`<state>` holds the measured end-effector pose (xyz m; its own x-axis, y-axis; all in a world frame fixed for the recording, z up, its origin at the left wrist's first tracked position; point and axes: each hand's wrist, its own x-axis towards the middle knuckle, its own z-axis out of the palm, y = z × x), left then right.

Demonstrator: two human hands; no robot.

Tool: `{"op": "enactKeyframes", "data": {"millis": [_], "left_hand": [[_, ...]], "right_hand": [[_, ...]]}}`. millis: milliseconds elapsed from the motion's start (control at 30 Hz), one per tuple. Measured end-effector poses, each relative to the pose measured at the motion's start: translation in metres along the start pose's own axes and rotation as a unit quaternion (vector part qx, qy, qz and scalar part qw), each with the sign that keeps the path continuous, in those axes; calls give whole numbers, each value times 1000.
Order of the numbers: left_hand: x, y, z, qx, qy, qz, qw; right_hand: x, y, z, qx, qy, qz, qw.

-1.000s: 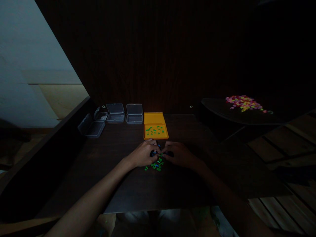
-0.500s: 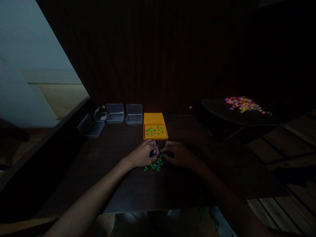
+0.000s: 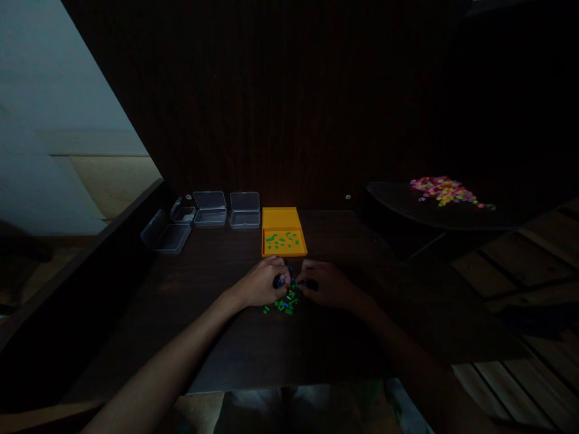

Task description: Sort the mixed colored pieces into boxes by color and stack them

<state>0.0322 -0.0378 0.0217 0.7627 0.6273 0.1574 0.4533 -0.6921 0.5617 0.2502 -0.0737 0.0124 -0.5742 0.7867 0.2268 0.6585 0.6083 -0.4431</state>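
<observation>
My left hand [image 3: 263,283] is curled, fingers bent inward, at the left edge of a small pile of green and blue building-brick-like pieces [image 3: 288,305]. My right hand [image 3: 330,286] faces it from the other side, thumb and fingers drawn together in a pinch. Dark shade and the fingers hide whatever either hand grips. Small blue pieces [image 3: 281,280] show beside the left fingers. Just beyond both hands lies an open yellow case [image 3: 279,219], its tray scattered with several small green pieces [image 3: 281,240].
Several open clear plastic boxes [image 3: 245,219] line the back left of the dark wooden table [image 3: 244,355]. A raised board [image 3: 167,226] edges the left side. On a dark shelf [image 3: 393,196] at the right lies a heap of pink, red and yellow bits [image 3: 446,190].
The view has shifted very slightly. Both hands stay over the pile in almost the same pose, and the pieces in the yellow case look the same.
</observation>
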Motion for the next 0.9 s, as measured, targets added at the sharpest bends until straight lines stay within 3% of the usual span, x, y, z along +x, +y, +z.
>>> {"op": "enactKeyframes", "data": {"millis": [900], "left_hand": [[-2, -1, -1, -3, 5, -4, 1000]], "right_hand": [[3, -4, 6, -11, 1, -22, 1000]]}}
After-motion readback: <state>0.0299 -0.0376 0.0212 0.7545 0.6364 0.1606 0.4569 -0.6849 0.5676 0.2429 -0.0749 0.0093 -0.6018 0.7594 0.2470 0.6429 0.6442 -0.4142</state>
